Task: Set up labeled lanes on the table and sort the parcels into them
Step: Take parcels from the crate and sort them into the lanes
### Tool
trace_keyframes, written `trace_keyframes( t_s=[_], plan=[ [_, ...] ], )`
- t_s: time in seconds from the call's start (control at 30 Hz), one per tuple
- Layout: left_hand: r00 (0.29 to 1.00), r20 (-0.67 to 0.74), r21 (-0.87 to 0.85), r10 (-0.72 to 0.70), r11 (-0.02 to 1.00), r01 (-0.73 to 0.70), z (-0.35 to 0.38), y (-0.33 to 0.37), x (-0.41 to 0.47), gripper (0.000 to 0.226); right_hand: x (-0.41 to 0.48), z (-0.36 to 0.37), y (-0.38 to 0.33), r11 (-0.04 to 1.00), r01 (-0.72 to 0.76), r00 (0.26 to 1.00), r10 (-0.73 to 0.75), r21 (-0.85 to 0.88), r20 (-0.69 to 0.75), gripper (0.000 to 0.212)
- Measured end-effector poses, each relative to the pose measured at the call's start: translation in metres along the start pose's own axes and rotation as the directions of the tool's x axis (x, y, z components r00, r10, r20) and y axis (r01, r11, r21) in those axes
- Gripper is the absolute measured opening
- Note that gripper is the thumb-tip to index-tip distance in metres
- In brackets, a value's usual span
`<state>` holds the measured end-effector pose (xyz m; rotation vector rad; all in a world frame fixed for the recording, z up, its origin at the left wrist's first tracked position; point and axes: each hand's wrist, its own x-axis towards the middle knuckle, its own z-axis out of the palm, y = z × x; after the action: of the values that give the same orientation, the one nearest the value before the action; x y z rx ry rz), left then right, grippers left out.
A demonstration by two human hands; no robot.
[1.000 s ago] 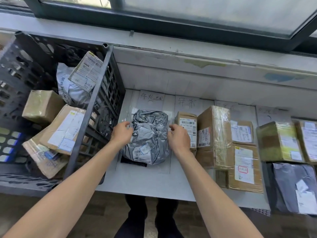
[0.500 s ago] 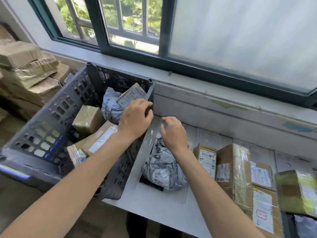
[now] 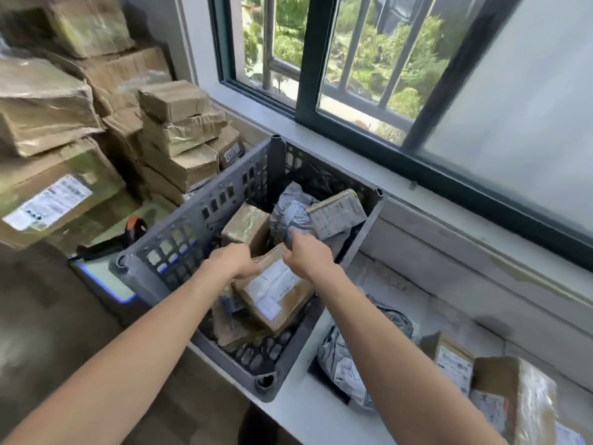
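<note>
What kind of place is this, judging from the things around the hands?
Probably a small parcel sorting room or courier pickup point: a grey plastic crate full of labelled parcels, taped cardboard boxes stacked by the wall, and sorted parcels on a white table under a window.

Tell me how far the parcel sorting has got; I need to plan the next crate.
Done: a grey poly bag and several cardboard boxes already lie on the table. In hand: both the left hand and right hand reach into the crate at a labelled brown box. Left: several parcels still in the crate.
</note>
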<state>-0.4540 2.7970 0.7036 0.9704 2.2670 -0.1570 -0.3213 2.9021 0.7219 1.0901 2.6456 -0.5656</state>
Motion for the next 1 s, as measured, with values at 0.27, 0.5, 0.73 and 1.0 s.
trace_keyframes(
  t_s=[0.27,0.5,0.73,1.0],
  plan=[
    [0.988,0.152,-0.266,-0.011,0.963,0.052,0.021,-0.002,0.015,0.060,0.014,0.017,0.009,0.975,-0.215,0.906,0.223,-0.065,0.360,0.036],
    [0.981,0.173,-0.659,0.084,0.750,0.052,-0.002,-0.021,-0.002,0.038,0.006,-0.001,0.008,0.870,-0.159,0.985,0.104,0.467,0.141,0.041],
    [0.976,-0.211,-0.957,0.057,0.189,-0.218,-0.049,-0.018,-0.037,0.050,-0.028,-0.043,0.021,0.601,0.021,0.938,0.264,0.799,-0.223,0.062],
    [0.908,-0.367,-0.926,0.202,0.008,-0.376,-0.068,0.065,-0.087,0.019,-0.088,-0.091,0.064,0.229,0.207,0.913,0.305,0.951,-0.272,0.040]
  ],
)
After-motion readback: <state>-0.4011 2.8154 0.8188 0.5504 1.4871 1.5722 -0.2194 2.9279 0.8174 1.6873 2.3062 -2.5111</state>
